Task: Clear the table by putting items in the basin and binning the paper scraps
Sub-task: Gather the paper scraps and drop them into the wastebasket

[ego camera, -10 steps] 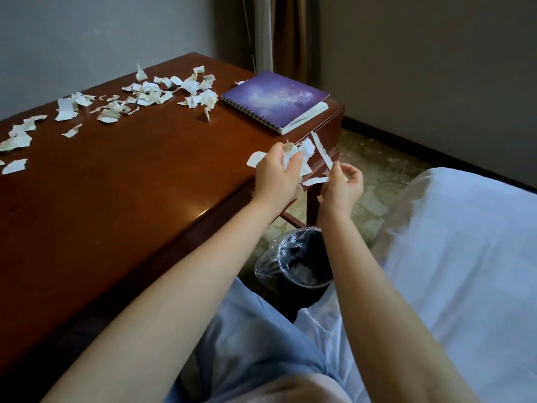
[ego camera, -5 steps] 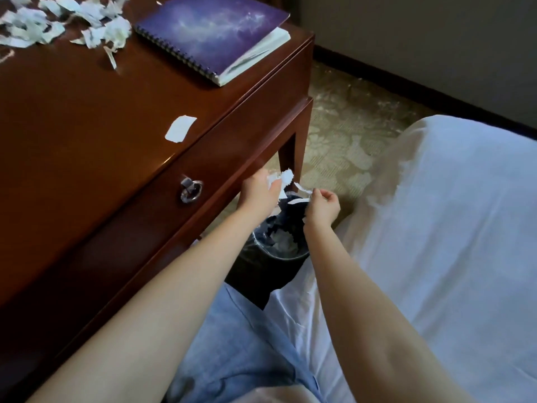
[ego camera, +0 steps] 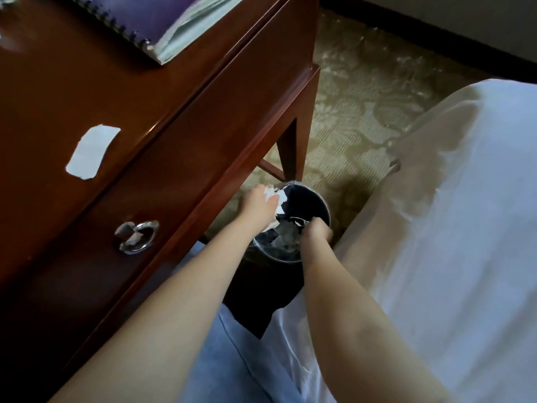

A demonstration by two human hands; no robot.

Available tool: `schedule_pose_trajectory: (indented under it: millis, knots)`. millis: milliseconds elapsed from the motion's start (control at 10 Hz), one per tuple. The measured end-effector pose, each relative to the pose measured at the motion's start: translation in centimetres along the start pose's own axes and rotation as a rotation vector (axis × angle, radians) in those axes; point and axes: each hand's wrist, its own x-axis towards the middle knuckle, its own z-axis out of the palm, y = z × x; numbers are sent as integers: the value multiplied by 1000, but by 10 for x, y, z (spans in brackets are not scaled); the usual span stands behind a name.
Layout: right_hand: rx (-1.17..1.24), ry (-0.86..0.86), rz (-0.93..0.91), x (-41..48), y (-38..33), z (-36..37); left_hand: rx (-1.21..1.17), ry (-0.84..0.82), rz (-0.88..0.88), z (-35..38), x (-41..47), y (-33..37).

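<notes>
Both hands have dropped from table height to the bin point(ego camera: 293, 225) at centre frame. The left hand point(ego camera: 258, 207) still pinches scraps point(ego camera: 276, 199); the right hand point(ego camera: 318, 232) looks closed, contents unclear. One scrap point(ego camera: 91, 152) remains at left.

The dark red-brown wooden bench point(ego camera: 58, 91) fills the left of the scene. On its top, a purple spiral-bound notebook point(ego camera: 151, 16) lies at the far edge, and a single white paper scrap point(ego camera: 91, 152) rests nearer, close to the front edge. To the right, the patterned carpet floor point(ego camera: 357, 112) carries a black bin point(ego camera: 308, 205) just beside the bench leg.
</notes>
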Motion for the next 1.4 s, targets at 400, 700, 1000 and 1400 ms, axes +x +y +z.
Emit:
schedule_pose_trajectory:
  millis: [400, 700, 1000, 1400]
  knots:
    - [221, -239, 241, 28, -6, 7, -139, -44, -119, 16, 23, -1]
    - [292, -372, 195, 19, -12, 4, -396, -114, -323, 51, 39, 5]
    - [428, -344, 276, 16, -18, 2, -507, -262, -400, 64, 45, 13]
    - [102, -283, 138, 9, -29, -2, -534, -253, -428, 47, 37, 9]
